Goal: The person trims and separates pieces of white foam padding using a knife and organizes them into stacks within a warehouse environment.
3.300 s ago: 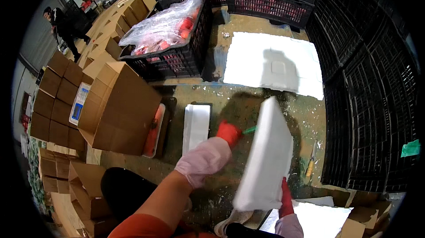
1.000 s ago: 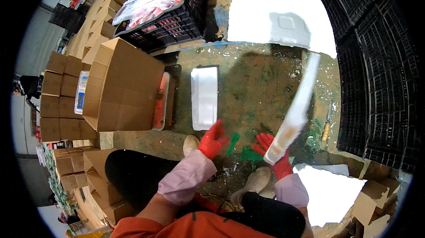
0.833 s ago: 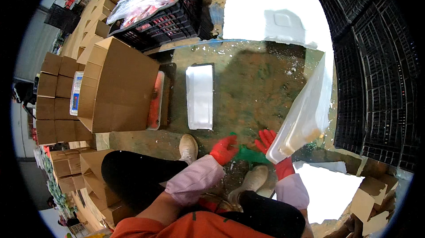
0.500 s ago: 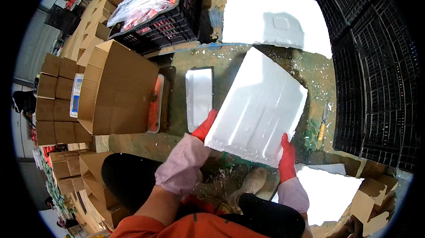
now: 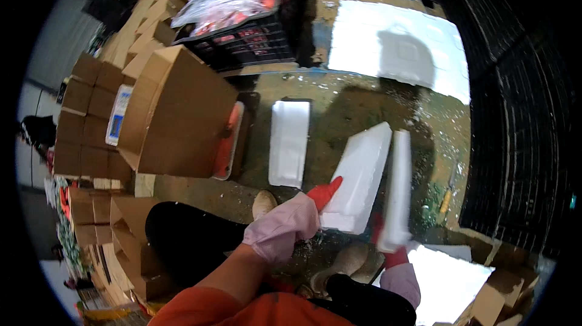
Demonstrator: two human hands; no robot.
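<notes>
My left hand (image 5: 322,192), in a red glove and pink sleeve, grips a white foam slab (image 5: 357,177) by its lower left edge. My right hand (image 5: 389,252), also red-gloved and partly hidden, holds a narrower foam piece (image 5: 397,186), upright and blurred by motion, just right of the slab and apart from it at the top. Left of them another white foam piece (image 5: 290,138) lies on the stained work surface (image 5: 324,107). A yellow-handled knife (image 5: 447,200) lies to the right.
A cardboard box (image 5: 176,114) sits on a scale (image 5: 224,159), whose display faces left. Behind are a black crate (image 5: 248,47) of red bagged items and a large foam sheet (image 5: 351,35). Crates (image 5: 521,132) line the right; more foam (image 5: 448,292) lies lower right. A dark-clothed person (image 5: 36,132) is far left.
The foam board held in both hands half a second ago is now in two pieces, one in each hand. The right-hand piece has swung rightward. The view has shifted slightly.
</notes>
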